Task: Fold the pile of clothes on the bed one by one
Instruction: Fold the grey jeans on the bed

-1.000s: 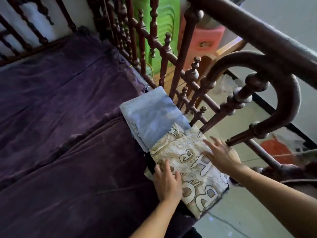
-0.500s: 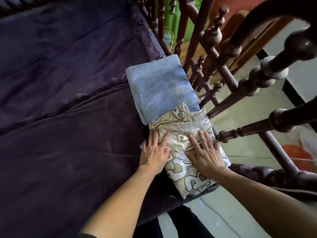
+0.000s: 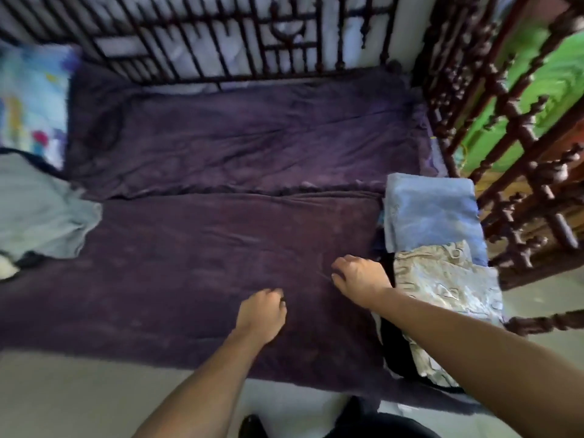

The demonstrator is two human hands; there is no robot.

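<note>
Purple-covered bed within dark wooden railings

A single wide-angle view from the head looks forward and down across the bed from its near edge. The left hand and right hand sit close below the lens. The rail lies beyond them and folded clothes lie right of the right hand. Far left is what seems a garment, blurred.
</note>
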